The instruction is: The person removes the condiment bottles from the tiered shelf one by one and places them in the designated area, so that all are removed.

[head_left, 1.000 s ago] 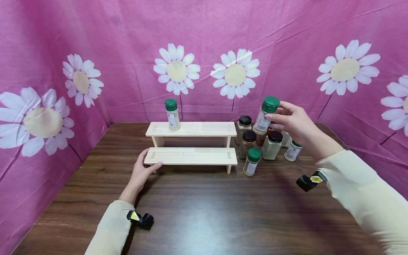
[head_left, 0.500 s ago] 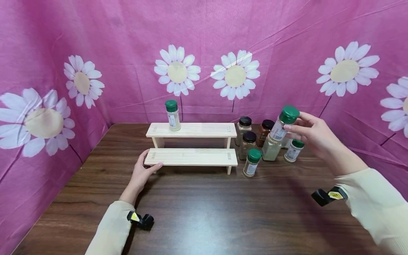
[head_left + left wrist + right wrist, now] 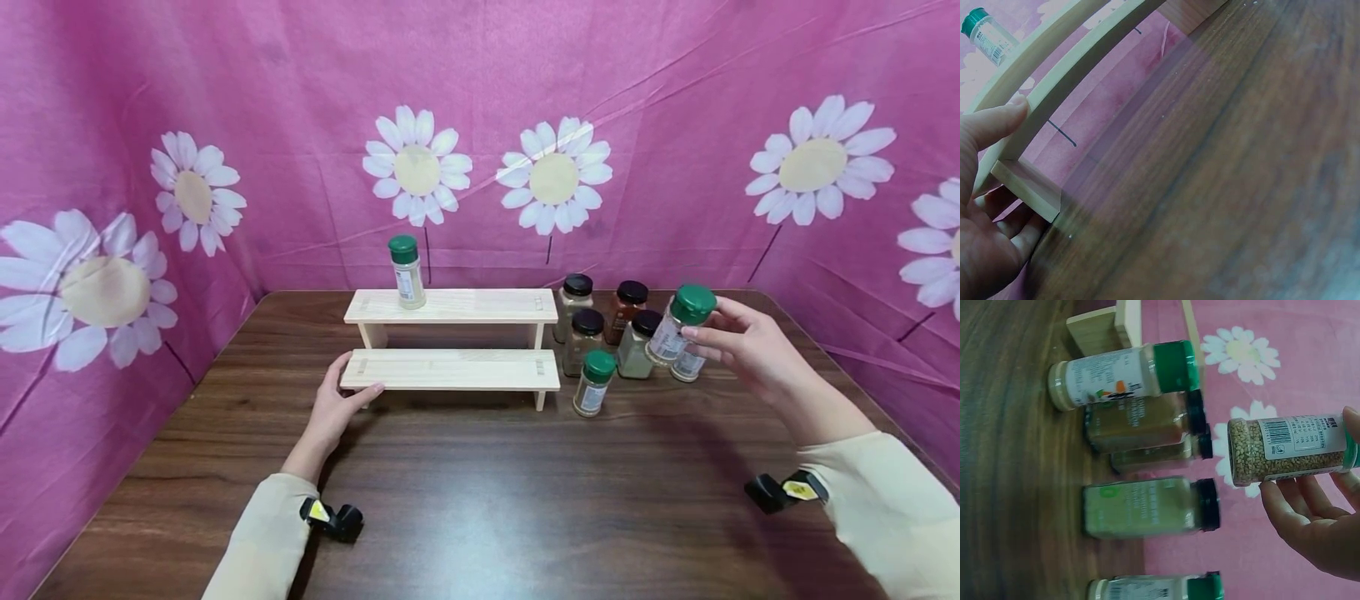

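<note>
My right hand (image 3: 757, 354) holds a green-capped sesame seed shaker (image 3: 667, 340), tilted, above the table at the right. In the right wrist view, pale seeds show through the clear shaker (image 3: 1247, 453), and the fingers lie along its side. My left hand (image 3: 333, 408) grips the left end of a two-tier wooden shelf (image 3: 450, 368), its thumb on the lower board; the left wrist view shows fingers by the leg (image 3: 1032, 187). On the upper board stands another green-capped shaker (image 3: 408, 283). The held shaker partly hides a green-capped shaker (image 3: 686, 367) on the table.
Right of the shelf stand black-capped spice jars: two brownish ones (image 3: 582, 343), a red-brown one (image 3: 622, 317) and a pale green one (image 3: 636, 354). A green-capped shaker (image 3: 592, 387) stands in front. A pink flowered cloth (image 3: 480, 83) hangs behind the brown wooden table (image 3: 450, 500).
My right hand has carried the sesame seed shaker to the right and down, from above the black-capped jars to the right of them. The left hand keeps its hold on the shelf.
</note>
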Action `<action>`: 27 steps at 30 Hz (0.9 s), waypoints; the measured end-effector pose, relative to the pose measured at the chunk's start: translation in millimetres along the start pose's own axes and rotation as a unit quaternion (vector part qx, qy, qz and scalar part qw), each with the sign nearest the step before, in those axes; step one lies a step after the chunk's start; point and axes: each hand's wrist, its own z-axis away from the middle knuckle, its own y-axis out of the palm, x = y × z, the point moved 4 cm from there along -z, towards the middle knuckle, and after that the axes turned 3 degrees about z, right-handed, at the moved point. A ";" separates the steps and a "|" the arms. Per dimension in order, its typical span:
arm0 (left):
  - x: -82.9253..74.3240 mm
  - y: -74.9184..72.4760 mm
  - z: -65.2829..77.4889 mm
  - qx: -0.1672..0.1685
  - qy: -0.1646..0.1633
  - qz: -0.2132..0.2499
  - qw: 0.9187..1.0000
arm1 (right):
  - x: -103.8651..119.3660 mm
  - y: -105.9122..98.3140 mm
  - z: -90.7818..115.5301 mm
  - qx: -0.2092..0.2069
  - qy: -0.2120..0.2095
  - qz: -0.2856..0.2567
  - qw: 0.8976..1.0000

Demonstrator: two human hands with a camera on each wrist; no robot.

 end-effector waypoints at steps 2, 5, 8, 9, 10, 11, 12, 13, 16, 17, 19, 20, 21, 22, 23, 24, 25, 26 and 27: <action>0.3 -0.1 0.0 0.000 -0.001 -0.001 1.000 | -4.7 -1.9 2.2 0.000 0.006 -0.004 1.000; 1.0 -0.3 -0.2 -0.001 -0.001 -0.003 1.000 | -12.2 -5.0 5.2 -0.007 0.017 0.003 1.000; 1.6 -0.4 -0.3 0.000 -0.001 -0.003 1.000 | -19.8 -7.3 8.1 -0.011 0.026 0.018 0.999; 1.7 -0.4 -0.3 0.000 -0.001 -0.003 1.000 | -22.3 -7.9 8.9 -0.010 0.029 0.020 0.999; 1.7 -0.4 -0.4 0.000 -0.001 -0.003 1.000 | -25.0 -8.5 9.7 -0.010 0.032 0.021 0.999; 1.7 -0.4 -0.4 -0.001 -0.001 -0.004 1.000 | -27.6 -8.9 10.5 -0.008 0.036 0.020 0.999; 1.7 -0.4 -0.4 -0.001 -0.001 -0.004 1.000 | -30.3 -9.3 11.3 -0.006 0.038 0.016 0.999; 1.6 -0.3 -0.4 -0.001 -0.001 -0.004 1.000 | -32.9 -9.7 12.2 -0.005 0.041 0.015 0.999; 1.1 -0.1 -0.2 0.000 -0.003 -0.004 1.000 | -40.3 -11.5 14.9 -0.003 0.052 0.013 0.999; 1.0 -0.1 -0.1 0.000 -0.004 -0.005 1.000 | -42.3 -11.9 15.7 -0.003 0.054 0.014 0.998; 0.7 -0.1 0.2 0.000 -0.005 -0.005 1.000 | -46.1 -12.6 16.9 -0.003 0.057 0.018 0.998; 0.7 -0.2 0.4 0.000 -0.005 -0.006 1.000 | -48.0 -12.8 17.2 -0.005 0.060 0.021 0.998; 0.7 -0.3 0.5 0.000 -0.005 -0.007 1.000 | -49.9 -13.0 17.6 -0.006 0.063 0.025 0.998; 0.8 -0.4 0.7 0.000 -0.005 -0.008 1.000 | -51.8 -12.9 17.9 -0.007 0.064 0.024 0.998; 0.9 -0.4 0.8 0.000 -0.005 -0.009 1.000 | -53.8 -12.8 18.0 -0.006 0.066 0.024 0.998; 0.9 -0.4 0.8 0.000 -0.005 -0.009 1.000 | -55.8 -12.7 18.3 -0.005 0.067 0.022 0.997; 0.8 -0.4 0.8 0.000 -0.005 -0.009 1.000 | -57.8 -12.7 18.7 -0.004 0.068 0.021 0.997; 0.8 -0.3 0.8 0.000 -0.005 -0.009 1.000 | -59.7 -12.6 19.0 -0.004 0.069 0.018 0.997; 0.7 -0.2 0.8 0.000 -0.005 -0.009 1.000 | -61.5 -12.7 19.3 -0.002 0.068 0.013 0.998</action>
